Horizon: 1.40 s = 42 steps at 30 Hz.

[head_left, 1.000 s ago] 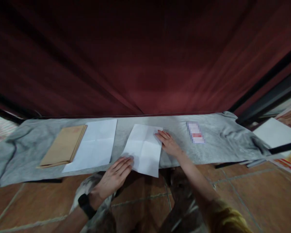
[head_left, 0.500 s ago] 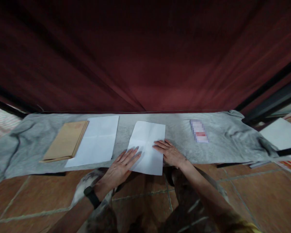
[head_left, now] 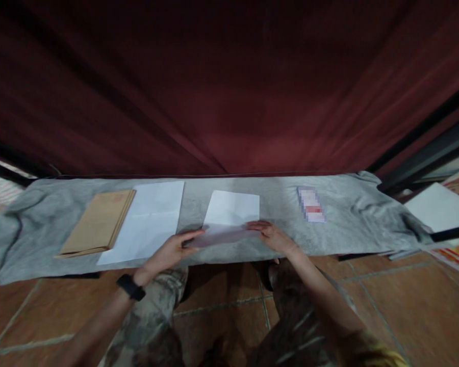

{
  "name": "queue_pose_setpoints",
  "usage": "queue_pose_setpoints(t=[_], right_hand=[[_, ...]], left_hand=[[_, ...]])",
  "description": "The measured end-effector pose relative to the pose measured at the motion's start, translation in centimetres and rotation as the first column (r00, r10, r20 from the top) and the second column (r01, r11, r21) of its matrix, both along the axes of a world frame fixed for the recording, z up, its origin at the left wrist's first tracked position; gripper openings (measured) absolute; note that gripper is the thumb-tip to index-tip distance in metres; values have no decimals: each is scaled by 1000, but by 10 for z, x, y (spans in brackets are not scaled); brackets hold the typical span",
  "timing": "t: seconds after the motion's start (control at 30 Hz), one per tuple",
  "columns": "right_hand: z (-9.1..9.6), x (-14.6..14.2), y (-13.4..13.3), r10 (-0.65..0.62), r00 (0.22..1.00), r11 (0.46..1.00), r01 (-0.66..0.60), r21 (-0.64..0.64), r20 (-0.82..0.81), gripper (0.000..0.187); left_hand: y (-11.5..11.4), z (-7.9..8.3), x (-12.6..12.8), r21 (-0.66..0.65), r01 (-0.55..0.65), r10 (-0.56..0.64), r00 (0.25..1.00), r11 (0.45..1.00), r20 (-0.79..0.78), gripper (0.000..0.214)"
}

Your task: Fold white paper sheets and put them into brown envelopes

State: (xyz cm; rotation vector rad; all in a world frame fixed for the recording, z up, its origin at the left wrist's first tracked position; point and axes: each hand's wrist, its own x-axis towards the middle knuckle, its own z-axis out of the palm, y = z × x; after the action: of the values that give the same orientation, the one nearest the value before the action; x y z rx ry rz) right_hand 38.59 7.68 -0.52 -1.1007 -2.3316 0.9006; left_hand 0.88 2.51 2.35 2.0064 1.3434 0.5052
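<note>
A creased white sheet point(head_left: 231, 206) is shown near the middle of the cloth-covered desk point(head_left: 279, 196), its near part bent upward toward the near edge. Its left corner is clamped between the fingers of the left hand point(head_left: 174, 248); its right side is gripped by the fingers of the right hand point(head_left: 272, 236). Toward the desk's left end, a second white sheet point(head_left: 156, 214) is partly covered by a brown paper stack point(head_left: 95, 221).

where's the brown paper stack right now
In the head view, the brown paper stack lies on the left part of the gray cloth, overlapping the left side of the flat white paper, left of the person's left hand.
</note>
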Motion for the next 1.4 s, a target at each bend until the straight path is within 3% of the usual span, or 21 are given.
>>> queue_pose_setpoints(t=[0.13, 0.3, 0.47, 0.77, 0.9, 1.1, 1.4], right_hand=[[2, 3, 1, -109, 992, 989, 101, -106, -71, 32], [-8, 8, 11, -256, 967, 961, 254, -107, -9, 31], [-12, 8, 20, -345, 938, 935, 340, -104, -28, 24], [-7, -4, 18, -358, 931, 924, 364, -120, 68, 23], [-4, -13, 21, -431, 884, 886, 453, -100, 181, 29], [0, -28, 26, -487, 770, 839, 544, -25, 412, 23], [14, -43, 23, -477, 639, 810, 586, 20, 603, 27]], left_hand=[[19, -7, 2, -140, -189, 207, 970, 972, 128, 48], [39, -13, 23, -54, -198, 204, 966, 979, 159, 37], [51, -14, 39, -31, -374, 375, 917, 927, 137, 37], [47, -27, 34, -54, -424, 426, 882, 904, 202, 35], [56, -34, 32, -98, -433, 444, 867, 896, 227, 34], [66, -40, 35, -18, -447, 447, 891, 894, 85, 29], [65, -22, 47, -21, -494, 484, 858, 869, -171, 25]])
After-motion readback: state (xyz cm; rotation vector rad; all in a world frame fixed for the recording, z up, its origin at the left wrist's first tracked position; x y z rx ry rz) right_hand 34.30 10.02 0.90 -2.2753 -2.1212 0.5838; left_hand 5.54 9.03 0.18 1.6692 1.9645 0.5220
